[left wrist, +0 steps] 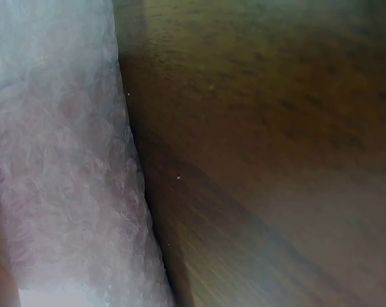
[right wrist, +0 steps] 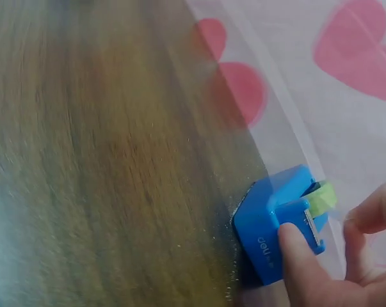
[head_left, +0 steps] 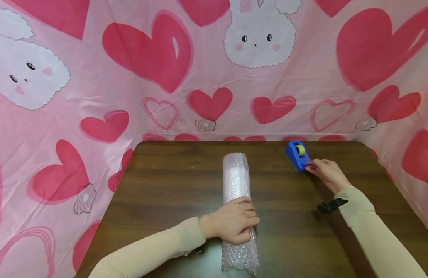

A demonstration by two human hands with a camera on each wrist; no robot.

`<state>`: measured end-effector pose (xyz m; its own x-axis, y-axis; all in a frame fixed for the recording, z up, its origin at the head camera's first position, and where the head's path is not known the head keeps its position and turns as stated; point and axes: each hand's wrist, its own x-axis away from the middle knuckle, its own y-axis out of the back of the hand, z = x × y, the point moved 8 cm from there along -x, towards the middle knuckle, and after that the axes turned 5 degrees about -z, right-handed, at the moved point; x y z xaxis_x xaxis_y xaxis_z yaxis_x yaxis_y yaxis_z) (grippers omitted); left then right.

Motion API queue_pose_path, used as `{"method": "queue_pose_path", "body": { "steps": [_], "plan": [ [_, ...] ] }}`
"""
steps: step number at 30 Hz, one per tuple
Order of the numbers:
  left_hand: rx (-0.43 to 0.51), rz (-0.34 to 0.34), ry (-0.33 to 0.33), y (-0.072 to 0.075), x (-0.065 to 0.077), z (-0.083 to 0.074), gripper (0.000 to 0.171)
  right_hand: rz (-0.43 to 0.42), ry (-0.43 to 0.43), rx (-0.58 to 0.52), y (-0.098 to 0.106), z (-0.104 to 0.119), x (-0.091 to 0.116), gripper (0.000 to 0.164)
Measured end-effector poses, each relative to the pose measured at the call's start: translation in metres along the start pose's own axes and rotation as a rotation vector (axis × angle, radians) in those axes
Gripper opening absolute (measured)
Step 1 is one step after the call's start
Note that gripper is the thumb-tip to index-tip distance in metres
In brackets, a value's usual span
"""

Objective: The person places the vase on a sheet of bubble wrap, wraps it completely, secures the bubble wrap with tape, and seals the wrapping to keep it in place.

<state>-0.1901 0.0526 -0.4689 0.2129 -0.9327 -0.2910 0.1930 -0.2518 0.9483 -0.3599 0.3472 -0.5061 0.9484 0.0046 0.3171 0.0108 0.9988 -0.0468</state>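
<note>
A roll of clear bubble wrap (head_left: 236, 177) lies lengthwise on the brown wooden table (head_left: 172, 193), its near end flattened. My left hand (head_left: 232, 222) grips it from above, fingers bent over its right side. What is inside the wrap cannot be made out. In the left wrist view the bubble wrap (left wrist: 64, 160) fills the left side. At the back right, my right hand (head_left: 326, 173) holds the cutter end of a blue tape dispenser (head_left: 297, 156). In the right wrist view a fingertip touches the labelled side of the dispenser (right wrist: 257, 224), near its toothed cutter and yellowish tape roll (right wrist: 322, 198).
A pink cloth (head_left: 130, 85) with hearts and rabbit faces hangs behind the table and along its sides. The dispenser stands near the table's back edge. A black strap (head_left: 332, 205) is on my right wrist.
</note>
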Motion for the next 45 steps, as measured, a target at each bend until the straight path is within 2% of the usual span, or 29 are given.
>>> {"method": "queue_pose_path", "body": {
  "steps": [3,5,8,12,14,17,19,25,27,28,30,32,35,38,42,45],
  "plan": [
    [0.005,0.001,0.005,-0.001,0.001,0.001,0.019,0.033,-0.066,-0.247,0.0,-0.003,0.006,0.017],
    [0.005,-0.006,0.005,-0.001,0.001,0.001,0.019,0.048,-0.082,-0.299,0.0,-0.002,0.01,0.022],
    [0.006,-0.02,0.005,0.0,0.002,0.002,0.018,0.081,-0.058,-0.233,0.0,0.001,0.014,0.024],
    [-0.006,-0.036,0.001,0.002,0.002,0.003,0.017,0.078,0.003,-0.021,0.002,0.006,0.013,0.024],
    [-0.005,-0.034,0.0,0.002,0.001,0.003,0.016,0.051,0.016,0.093,0.002,0.005,0.011,0.034],
    [0.01,-0.024,0.005,0.001,0.0,0.003,0.016,0.039,0.009,0.208,0.0,-0.003,0.009,0.053],
    [0.015,-0.023,0.005,0.0,0.0,0.003,0.015,0.043,-0.011,0.19,-0.002,-0.009,0.009,0.058],
    [0.022,-0.023,0.006,0.0,0.0,0.001,0.013,0.069,-0.071,-0.054,-0.009,-0.024,0.011,0.063],
    [0.02,-0.025,0.006,0.0,0.0,0.001,0.013,0.068,-0.045,-0.107,-0.009,-0.024,0.012,0.06],
    [0.02,-0.025,0.006,0.0,0.0,0.001,0.013,0.063,-0.008,-0.099,-0.009,-0.022,0.012,0.055],
    [0.019,-0.022,0.007,0.0,0.0,0.001,0.014,0.033,0.107,-0.019,-0.005,-0.017,0.015,0.043],
    [0.012,-0.022,0.005,0.0,0.0,0.001,0.014,-0.027,0.249,0.133,0.0,-0.009,0.018,0.033],
    [-0.004,-0.022,0.002,0.0,0.0,0.001,0.014,-0.162,0.403,0.378,0.008,0.0,0.025,0.033],
    [-0.017,-0.021,-0.003,0.0,0.0,0.0,0.014,-0.239,0.435,0.497,0.014,0.003,0.028,0.036],
    [-0.01,-0.015,-0.002,0.0,0.0,0.0,0.015,-0.265,0.418,0.592,0.018,0.006,0.031,0.04],
    [0.002,-0.016,-0.001,0.001,0.0,0.0,0.015,-0.285,0.38,0.628,0.02,0.008,0.031,0.053]
  ]
}}
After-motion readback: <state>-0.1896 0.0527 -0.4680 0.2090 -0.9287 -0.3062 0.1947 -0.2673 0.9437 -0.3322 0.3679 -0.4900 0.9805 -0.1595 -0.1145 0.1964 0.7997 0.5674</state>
